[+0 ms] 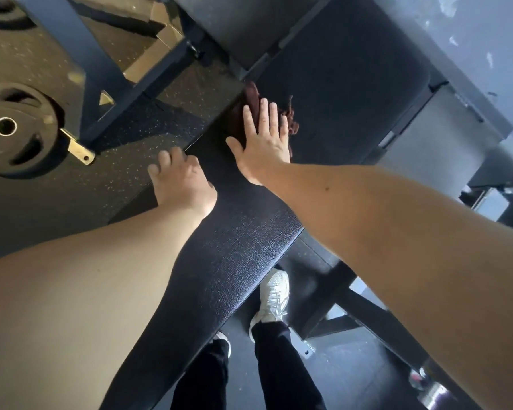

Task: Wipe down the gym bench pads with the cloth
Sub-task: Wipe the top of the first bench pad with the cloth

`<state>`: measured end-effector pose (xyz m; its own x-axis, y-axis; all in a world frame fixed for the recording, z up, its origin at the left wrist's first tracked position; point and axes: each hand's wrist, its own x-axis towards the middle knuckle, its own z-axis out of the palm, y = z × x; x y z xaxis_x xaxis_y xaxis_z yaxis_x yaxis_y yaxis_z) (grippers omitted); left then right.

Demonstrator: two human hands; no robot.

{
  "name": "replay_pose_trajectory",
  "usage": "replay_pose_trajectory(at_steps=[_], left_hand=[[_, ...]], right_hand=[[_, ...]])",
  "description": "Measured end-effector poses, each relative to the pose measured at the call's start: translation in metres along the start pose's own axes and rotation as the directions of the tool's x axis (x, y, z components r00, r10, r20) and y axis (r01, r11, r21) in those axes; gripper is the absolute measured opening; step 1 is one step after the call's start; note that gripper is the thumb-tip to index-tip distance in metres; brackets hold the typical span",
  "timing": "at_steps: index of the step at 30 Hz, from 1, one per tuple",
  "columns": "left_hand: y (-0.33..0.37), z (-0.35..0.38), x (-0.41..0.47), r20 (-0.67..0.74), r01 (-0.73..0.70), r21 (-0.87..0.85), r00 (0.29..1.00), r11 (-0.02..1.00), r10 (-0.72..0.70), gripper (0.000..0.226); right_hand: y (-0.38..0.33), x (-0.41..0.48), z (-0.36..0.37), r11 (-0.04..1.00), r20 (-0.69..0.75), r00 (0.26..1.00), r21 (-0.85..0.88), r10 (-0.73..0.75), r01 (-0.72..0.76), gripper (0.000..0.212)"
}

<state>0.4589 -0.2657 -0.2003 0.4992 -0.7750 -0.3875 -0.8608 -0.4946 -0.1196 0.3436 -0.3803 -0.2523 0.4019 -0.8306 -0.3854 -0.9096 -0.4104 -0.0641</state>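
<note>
Cloth (251, 94): dark red, bunched and frayed along one side. It lies at the far end of the long bench pad (234, 247), right where that pad meets the wider pad (344, 78).
Right hand (262, 143): fingers straight and fanned out, palm flat on top of the cloth, pressing it into the long bench pad.
Left hand (181, 180): on the left edge of the long bench pad, just short of the cloth. The fingers curl over that edge, and we read it as a bracing grip.
Cloth handling: soft, light and floppy, we reckon. It will ride up and fold under the palm unless we keep weight on it.
Pad handling: grained black vinyl over padding. It looks firm and grippy, not slick, so we expect drag against the cloth.
Where to hold: we'd keep the flat palm centred over the bunch, with the loose threads tucked under. A pinched corner would cover little surface.
Weight plate (15, 128): well off to the left of the long bench pad.
Sneaker (274, 294): white, on the floor beneath the right side of the long bench pad.
</note>
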Motion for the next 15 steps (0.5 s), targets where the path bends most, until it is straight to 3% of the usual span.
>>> replay_pose_trajectory(at_steps=[4, 10, 13, 15], left_hand=[[0.013, -0.006, -0.013, 0.026, -0.062, -0.007, 0.998, 0.998, 0.062, 0.034], [0.024, -0.028, -0.029, 0.055, -0.112, -0.005, 0.992, 0.994, 0.112, 0.033], [0.035, -0.036, -0.038, 0.086, -0.143, -0.068, 0.985, 0.987, 0.148, 0.034], [0.043, -0.038, -0.043, 0.118, -0.169, -0.153, 0.975, 0.974, 0.188, 0.036]], right_hand=[[0.038, -0.037, 0.016, 0.993, 0.000, 0.993, 0.025, 0.118, -0.118, 0.078], [0.074, -0.074, 0.014, 0.975, 0.136, 0.972, 0.095, 0.189, -0.203, 0.072], [0.078, -0.087, -0.004, 0.895, 0.207, 0.951, 0.337, 0.231, -0.291, 0.068], [0.077, -0.102, -0.016, 0.764, 0.201, 0.956, 0.576, 0.214, -0.292, 0.064]])
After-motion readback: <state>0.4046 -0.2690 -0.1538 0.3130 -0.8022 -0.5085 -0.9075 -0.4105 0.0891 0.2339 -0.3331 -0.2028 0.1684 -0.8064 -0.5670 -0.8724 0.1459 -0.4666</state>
